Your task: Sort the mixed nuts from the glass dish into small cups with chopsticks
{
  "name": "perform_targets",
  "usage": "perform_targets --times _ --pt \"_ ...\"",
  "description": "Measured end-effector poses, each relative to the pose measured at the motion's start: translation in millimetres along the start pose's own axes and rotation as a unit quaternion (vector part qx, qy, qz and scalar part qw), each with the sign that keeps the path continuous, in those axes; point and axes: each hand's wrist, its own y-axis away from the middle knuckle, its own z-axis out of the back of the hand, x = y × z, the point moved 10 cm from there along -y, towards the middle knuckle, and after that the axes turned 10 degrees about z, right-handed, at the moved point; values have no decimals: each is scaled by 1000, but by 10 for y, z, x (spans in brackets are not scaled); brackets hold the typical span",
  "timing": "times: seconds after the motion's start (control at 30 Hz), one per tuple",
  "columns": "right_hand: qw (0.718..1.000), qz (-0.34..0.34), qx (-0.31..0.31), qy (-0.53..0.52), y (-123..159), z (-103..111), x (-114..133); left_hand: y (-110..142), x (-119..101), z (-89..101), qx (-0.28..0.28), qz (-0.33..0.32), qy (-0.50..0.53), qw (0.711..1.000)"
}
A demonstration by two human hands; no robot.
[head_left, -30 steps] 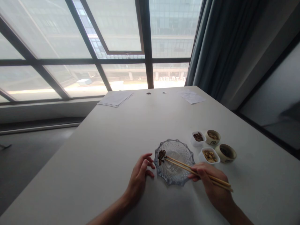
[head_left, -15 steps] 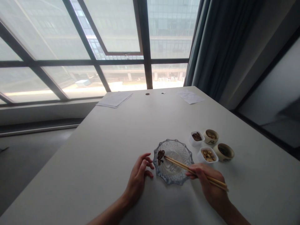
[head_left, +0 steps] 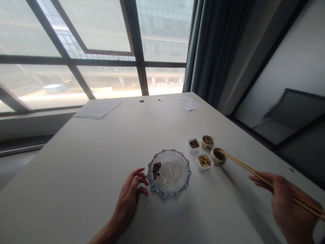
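A scalloped glass plate [head_left: 175, 189] sits on the white table, with several dark brown dried pieces [head_left: 156, 170] lying at its left side. My left hand [head_left: 132, 189] rests at the plate's left rim, fingers apart and curved, holding nothing. My right hand [head_left: 286, 200] grips a pair of wooden chopsticks [head_left: 243, 166] off to the right. Their tips are at the mouth of a cream cup [head_left: 215, 160] with dark contents. Whether the tips hold anything cannot be made out.
Beside that cup stand another cream cup [head_left: 207, 146] with pale pieces, a white tub [head_left: 193, 151] of dark brown pieces and a white tub [head_left: 203, 166] of yellowish pieces. Papers [head_left: 99, 108] lie at the far left and a sheet [head_left: 190, 103] at the far right.
My right hand has carried the chopsticks from the brown pieces on the plate to the right-hand cup. The view has turned right. My left hand stays by the rim.
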Motion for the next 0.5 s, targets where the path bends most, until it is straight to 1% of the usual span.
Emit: perform_targets --times 0.03,0.1,0.2,0.27,0.33,0.4,0.5 --pt "1000 -12 -6 -8 4 2 -39 -2 -4 4 -2 0 -2 1000" --pt "1000 -17 -17 -17 9 -23 -15 0 -18 4 -3 0 -4 1000" --pt "999 7 -30 -21 9 -79 180 9 -36 -2 -2 -4 -7 1000" --pt "999 21 -20 -22 4 -145 300 13 -38 -8 0 -7 -8 1000" --pt "999 35 -6 -12 -9 -207 359 12 -30 -13 2 -7 -7 1000" --pt "1000 31 2 3 -23 -248 310 9 -19 -15 2 -8 -3 1000" --pt "1000 -5 9 16 -34 -265 117 6 -8 -16 0 -8 3 1000"
